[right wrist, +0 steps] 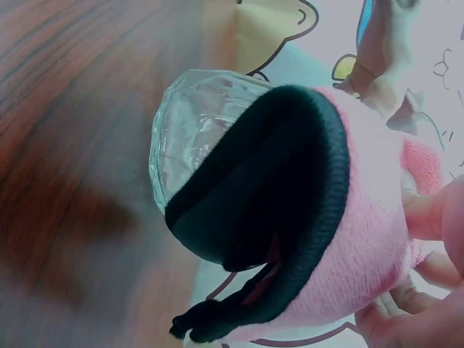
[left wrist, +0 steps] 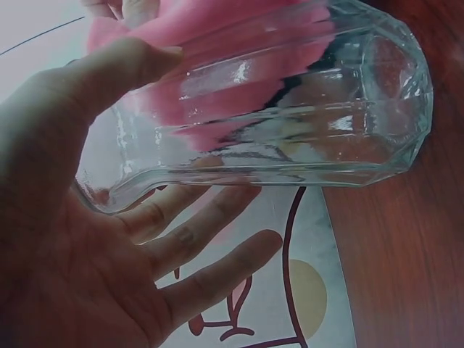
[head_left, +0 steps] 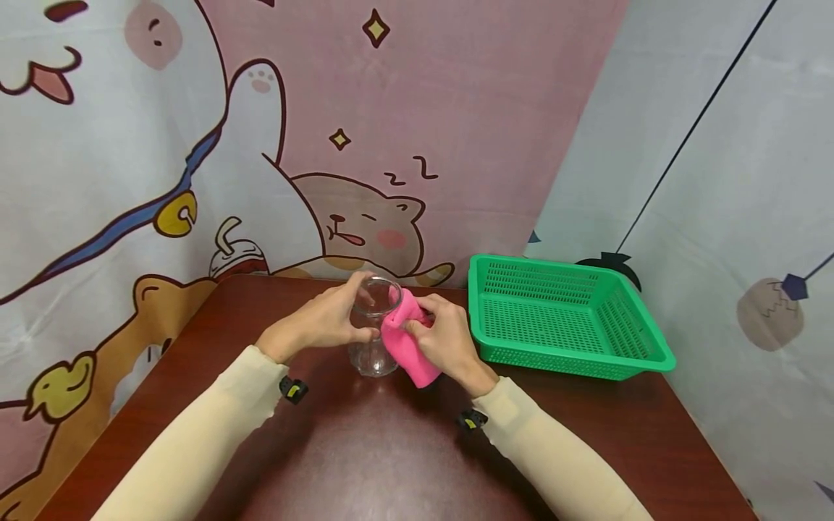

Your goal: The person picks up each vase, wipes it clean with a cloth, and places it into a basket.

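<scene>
Head view: pink cloth [head_left: 414,349] against glass jar [head_left: 373,358].

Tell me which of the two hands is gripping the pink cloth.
The right hand: its thumb and fingers grip the pink cloth against the glass jar, while the left hand holds the jar itself.

The left hand [left wrist: 94,246] holds a glass jar [left wrist: 279,127], pink cloth [left wrist: 196,23] behind.
</scene>
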Motion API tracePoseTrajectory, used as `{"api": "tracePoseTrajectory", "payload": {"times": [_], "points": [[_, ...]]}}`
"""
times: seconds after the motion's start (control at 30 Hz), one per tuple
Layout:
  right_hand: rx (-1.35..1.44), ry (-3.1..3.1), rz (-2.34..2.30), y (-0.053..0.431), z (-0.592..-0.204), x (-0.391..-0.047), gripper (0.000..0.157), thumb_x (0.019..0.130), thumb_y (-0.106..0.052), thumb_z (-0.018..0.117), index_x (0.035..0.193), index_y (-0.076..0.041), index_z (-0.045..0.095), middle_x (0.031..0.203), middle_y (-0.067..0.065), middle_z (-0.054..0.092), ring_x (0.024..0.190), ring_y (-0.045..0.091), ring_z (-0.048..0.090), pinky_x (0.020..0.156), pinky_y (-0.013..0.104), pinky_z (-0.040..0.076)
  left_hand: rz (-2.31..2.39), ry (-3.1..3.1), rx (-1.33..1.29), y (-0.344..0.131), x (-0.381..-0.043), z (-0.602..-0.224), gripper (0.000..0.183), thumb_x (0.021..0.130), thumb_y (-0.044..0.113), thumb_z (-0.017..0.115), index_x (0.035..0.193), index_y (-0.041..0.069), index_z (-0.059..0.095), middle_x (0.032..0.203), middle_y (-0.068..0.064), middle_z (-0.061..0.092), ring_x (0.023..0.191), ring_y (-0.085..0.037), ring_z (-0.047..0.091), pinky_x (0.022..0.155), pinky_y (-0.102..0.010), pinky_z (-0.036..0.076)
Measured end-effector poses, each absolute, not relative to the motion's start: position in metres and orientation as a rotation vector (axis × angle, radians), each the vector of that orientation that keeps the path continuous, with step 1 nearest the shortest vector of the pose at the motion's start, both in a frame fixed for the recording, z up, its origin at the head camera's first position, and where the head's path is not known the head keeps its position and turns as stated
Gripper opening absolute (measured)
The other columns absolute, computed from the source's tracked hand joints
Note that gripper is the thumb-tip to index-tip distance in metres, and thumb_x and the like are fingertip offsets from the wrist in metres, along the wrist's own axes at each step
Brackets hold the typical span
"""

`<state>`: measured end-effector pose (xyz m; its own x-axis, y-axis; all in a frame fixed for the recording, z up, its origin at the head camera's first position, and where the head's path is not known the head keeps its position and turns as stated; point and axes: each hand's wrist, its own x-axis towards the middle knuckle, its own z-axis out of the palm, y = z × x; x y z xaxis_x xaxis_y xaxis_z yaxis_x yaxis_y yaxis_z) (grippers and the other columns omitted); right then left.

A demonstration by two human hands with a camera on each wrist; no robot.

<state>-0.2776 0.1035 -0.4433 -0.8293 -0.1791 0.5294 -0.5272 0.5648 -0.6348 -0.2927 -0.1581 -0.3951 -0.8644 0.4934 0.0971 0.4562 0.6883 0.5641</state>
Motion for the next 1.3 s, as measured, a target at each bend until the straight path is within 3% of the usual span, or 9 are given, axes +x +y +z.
{"api": "tracePoseTrajectory", "payload": {"times": [0.3,0.6,0.83,1.3], "points": [[0.539,-2.303,1.293,0.1034,-0.4447,-0.2801,0.039,0.097,-0.002,0.090,0.136,-0.006,0.085,0.117,0.011,0.088,0.093,0.020,0.080,0.083,0.029,0.065,0.947,2.818,0.791,-0.1592,-0.2937,-0.3963,0.103,0.097,0.027,0.097,0.177,0.015,0.032,0.150,-0.017,0.074,0.141,-0.041,0.074,0.117,-0.068,0.062],[0.598,-2.318,1.226,0.1038,-0.4443,-0.2778,0.046,0.098,-0.003,0.091,0.143,-0.004,0.081,0.127,0.016,0.081,0.109,0.027,0.085,0.096,0.044,0.072,0.936,2.816,0.797,-0.1582,-0.2949,-0.3949,0.102,0.097,0.027,0.097,0.176,0.016,0.033,0.151,-0.017,0.073,0.140,-0.042,0.074,0.117,-0.069,0.061],[0.639,-2.308,1.209,0.1032,-0.4447,-0.2766,0.051,0.099,-0.007,0.093,0.148,-0.005,0.080,0.136,0.016,0.079,0.122,0.029,0.080,0.099,0.045,0.071,0.944,2.810,0.803,-0.1580,-0.2946,-0.3949,0.099,0.097,0.027,0.096,0.174,0.019,0.035,0.151,-0.017,0.072,0.132,-0.039,0.077,0.111,-0.065,0.064],[0.662,-2.313,1.216,0.1020,-0.4459,-0.2750,0.049,0.099,-0.005,0.091,0.146,-0.002,0.080,0.137,0.017,0.080,0.117,0.030,0.081,0.097,0.045,0.071,0.929,2.808,0.811,-0.1571,-0.2927,-0.3939,0.098,0.097,0.027,0.097,0.173,0.020,0.036,0.150,-0.018,0.073,0.133,-0.040,0.077,0.112,-0.066,0.064]]}}
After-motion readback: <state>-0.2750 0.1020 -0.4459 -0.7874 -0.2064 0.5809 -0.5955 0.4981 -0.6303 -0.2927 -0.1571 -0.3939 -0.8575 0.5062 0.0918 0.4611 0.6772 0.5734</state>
